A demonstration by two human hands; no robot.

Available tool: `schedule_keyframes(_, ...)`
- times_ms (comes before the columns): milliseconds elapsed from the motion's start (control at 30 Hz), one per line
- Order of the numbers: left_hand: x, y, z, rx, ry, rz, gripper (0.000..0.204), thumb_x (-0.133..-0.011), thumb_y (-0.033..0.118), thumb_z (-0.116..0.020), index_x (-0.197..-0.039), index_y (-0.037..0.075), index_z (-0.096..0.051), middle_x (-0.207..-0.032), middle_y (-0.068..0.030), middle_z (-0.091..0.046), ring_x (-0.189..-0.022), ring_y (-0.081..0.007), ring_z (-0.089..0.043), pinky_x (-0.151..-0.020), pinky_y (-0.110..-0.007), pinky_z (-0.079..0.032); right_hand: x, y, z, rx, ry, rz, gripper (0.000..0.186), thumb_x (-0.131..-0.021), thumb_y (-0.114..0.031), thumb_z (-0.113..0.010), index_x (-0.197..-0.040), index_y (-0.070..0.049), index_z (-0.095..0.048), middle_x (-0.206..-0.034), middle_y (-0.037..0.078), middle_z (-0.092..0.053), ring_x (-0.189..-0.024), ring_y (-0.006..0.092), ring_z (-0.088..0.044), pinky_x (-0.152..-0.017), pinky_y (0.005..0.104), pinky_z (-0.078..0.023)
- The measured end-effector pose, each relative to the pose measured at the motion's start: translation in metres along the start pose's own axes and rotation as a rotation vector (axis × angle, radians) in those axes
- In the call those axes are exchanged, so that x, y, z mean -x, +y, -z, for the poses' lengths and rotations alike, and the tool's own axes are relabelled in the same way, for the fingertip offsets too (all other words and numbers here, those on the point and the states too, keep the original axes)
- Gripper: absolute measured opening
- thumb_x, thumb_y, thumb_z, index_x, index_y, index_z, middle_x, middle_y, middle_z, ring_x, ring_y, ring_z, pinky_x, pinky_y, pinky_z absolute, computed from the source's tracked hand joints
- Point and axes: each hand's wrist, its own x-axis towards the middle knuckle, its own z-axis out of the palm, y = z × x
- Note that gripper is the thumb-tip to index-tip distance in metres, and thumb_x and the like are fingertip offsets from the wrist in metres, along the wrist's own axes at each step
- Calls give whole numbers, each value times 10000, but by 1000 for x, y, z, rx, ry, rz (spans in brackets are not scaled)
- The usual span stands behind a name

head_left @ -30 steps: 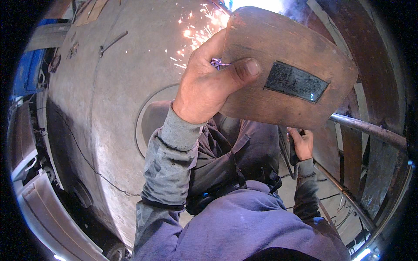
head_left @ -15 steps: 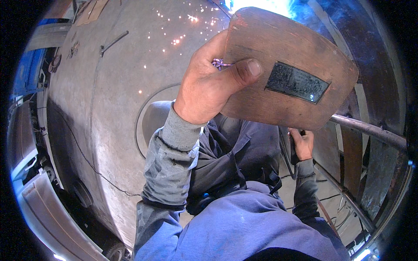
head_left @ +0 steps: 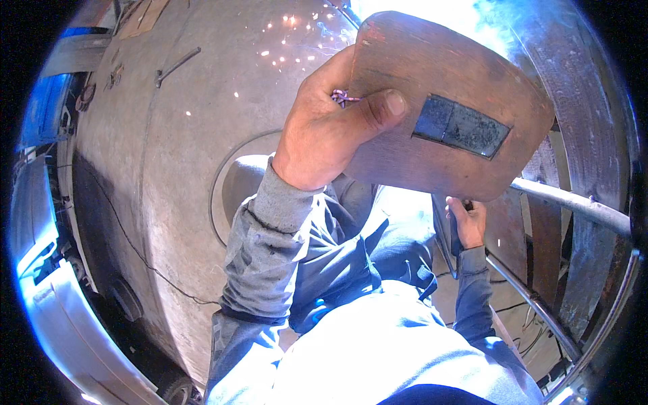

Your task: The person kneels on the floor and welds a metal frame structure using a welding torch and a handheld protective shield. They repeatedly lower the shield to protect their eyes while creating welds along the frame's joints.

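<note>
My left hand (head_left: 317,128) grips a brown, board-like hand-held welding shield (head_left: 445,64), its thumb lying across the near face. A dark rectangular glass (head_left: 466,126) is set in the shield, and a knotted purple cord (head_left: 343,98) shows beside the thumb. Lower and to the right, my right hand (head_left: 471,226) is closed round a dark handle (head_left: 453,236). The handle's far part is hidden behind the shield, so its kind is unclear. White-blue glare (head_left: 425,8) shines past the shield's top edge, and its source is out of sight.
Sparks (head_left: 290,40) scatter over the concrete floor (head_left: 182,155). A metal pipe (head_left: 574,202) and long metal strips (head_left: 587,270) stand at the right. A hammer-like tool (head_left: 177,66) lies at the far left, a thin cable (head_left: 145,263) nearer. White panels (head_left: 81,331) line the left edge.
The glare has grown brighter and spread, lighting my shirt and trousers strongly. The sparks have shifted. Both hands and the shield have hardly moved.
</note>
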Motion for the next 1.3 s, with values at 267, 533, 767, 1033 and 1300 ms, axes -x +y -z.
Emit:
schedule_keyframes(267,-8,-2,9,102,411,-193,457,-982,240,-643,-1371,30,-527,-1233,-95,-648,-1107,-226,-633,-963,-369,-512,3,-8,2,144,-31,138,233,-897,-144,-736,-1054,-3,-638,-910,8,-619,-826,113,-533,-718,276,-448)
schedule_keyframes(533,-13,1,11,155,584,-278,427,-1062,271,-499,-1434,62,-477,-1346,-113,-592,-1224,-265,-585,-1030,-425,-484,4,-23,-1,214,-15,112,234,-888,-158,-732,-1051,-11,-652,-890,26,-631,-830,104,-547,-704,276,-441)
schedule_keyframes(767,-11,2,11,207,511,-274,479,-1022,239,-577,-1449,48,-472,-1324,-107,-612,-1187,-245,-606,-1013,-397,-491,0,-19,-3,235,15,110,277,-876,-180,-733,-1055,10,-641,-877,28,-617,-824,131,-521,-747,286,-433)
schedule_keyframes(1033,-1,1,7,85,203,-41,507,-948,219,-690,-1385,12,-536,-1235,-100,-659,-1120,-217,-628,-977,-360,-500,-4,-12,-3,188,-17,60,302,-881,-169,-729,-1105,16,-648,-941,32,-636,-853,128,-531,-762,281,-437)
schedule_keyframes(1300,-1,-3,2,-33,-9,13,618,-921,316,-750,-1399,-10,-533,-1293,-140,-629,-1199,-237,-596,-1032,-364,-480,-9,5,-3,51,9,-49,202,-856,-107,-718,-1005,29,-708,-897,51,-718,-787,152,-645,-718,311,-492)
